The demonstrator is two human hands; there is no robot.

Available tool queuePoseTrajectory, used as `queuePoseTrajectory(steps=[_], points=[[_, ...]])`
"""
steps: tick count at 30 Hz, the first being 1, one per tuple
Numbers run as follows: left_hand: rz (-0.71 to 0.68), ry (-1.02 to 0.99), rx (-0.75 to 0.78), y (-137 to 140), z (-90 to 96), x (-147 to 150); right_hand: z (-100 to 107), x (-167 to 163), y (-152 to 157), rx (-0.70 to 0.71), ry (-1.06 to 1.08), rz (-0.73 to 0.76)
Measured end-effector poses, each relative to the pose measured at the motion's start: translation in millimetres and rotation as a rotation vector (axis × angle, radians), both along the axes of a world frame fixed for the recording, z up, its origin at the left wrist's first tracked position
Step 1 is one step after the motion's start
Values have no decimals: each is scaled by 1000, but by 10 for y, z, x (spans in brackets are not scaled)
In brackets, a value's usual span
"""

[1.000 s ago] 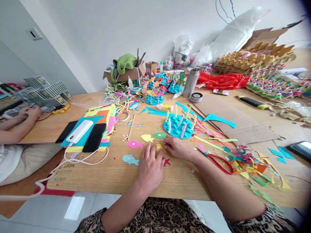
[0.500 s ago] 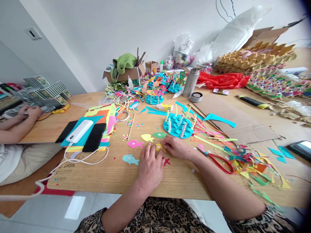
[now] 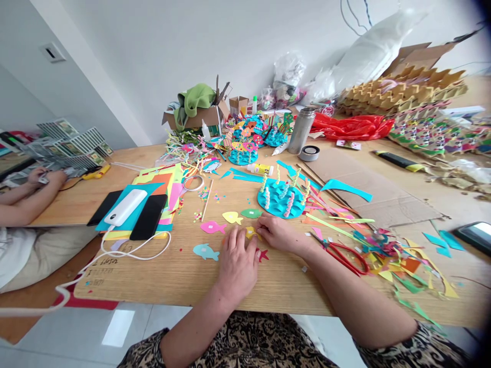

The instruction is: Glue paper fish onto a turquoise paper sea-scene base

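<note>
Table (image 3: 161, 286) is crowded, so your arms have little slack.

Steel bottle (image 3: 301, 133) stands with what looks like its cap (image 3: 310, 152) beside it. Long reach could tip it; any liquid inside would wet the paper.

Blue disc (image 3: 282, 207) with twisted posts sits just beyond your right hand (image 3: 278, 234). Raise those knuckles carelessly and you could bend a post.

Left hand (image 3: 238, 259): palm down, fingers extended, tips at the orange-yellow fish (image 3: 250, 232). Right hand: fingers curled in at the fish's right side; can't tell if they're pinching or only pressing.

Red-handled scissors (image 3: 333, 247) lie close by your right forearm. Swing the elbow out and you could shove them into the paper scraps (image 3: 413, 265).

Orange-yellow fish is on the table between both hands, partly covered. Uneven pull likely creases or tears it.

Red fish (image 3: 263, 255): only the tail shows. Sliding your left palm could crumple it.

Loose white square (image 3: 304, 269) near the right forearm: skin could pick it up.
</note>
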State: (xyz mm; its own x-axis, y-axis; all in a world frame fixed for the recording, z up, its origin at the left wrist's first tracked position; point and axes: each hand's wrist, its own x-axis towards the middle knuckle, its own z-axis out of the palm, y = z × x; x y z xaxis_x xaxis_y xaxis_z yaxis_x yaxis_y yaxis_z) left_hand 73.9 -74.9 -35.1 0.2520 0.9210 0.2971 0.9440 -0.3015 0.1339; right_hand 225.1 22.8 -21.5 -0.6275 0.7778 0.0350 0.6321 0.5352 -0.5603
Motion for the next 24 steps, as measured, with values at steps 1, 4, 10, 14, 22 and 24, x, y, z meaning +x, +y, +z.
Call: queuePoseTrajectory(steps=[1,4,10,14,22,24], points=[[-1,-1,2,1,3,0,5,-3,-3,1,2,-4],[-2,-7,3,1,13,2,16,-8,-7,5,6,-14],[0,-2,-7,-7,13,4,13,-16,-3,-27,-3,-43],[-1,-2,-12,-3,-2,5,2,-24,0,-34,16,-45],[2,-5,4,-3,-7,3,-69,4,30,-52,170,-78],[6,-10,9,-6,-8,3,-93,10,39,-22,263,-89]])
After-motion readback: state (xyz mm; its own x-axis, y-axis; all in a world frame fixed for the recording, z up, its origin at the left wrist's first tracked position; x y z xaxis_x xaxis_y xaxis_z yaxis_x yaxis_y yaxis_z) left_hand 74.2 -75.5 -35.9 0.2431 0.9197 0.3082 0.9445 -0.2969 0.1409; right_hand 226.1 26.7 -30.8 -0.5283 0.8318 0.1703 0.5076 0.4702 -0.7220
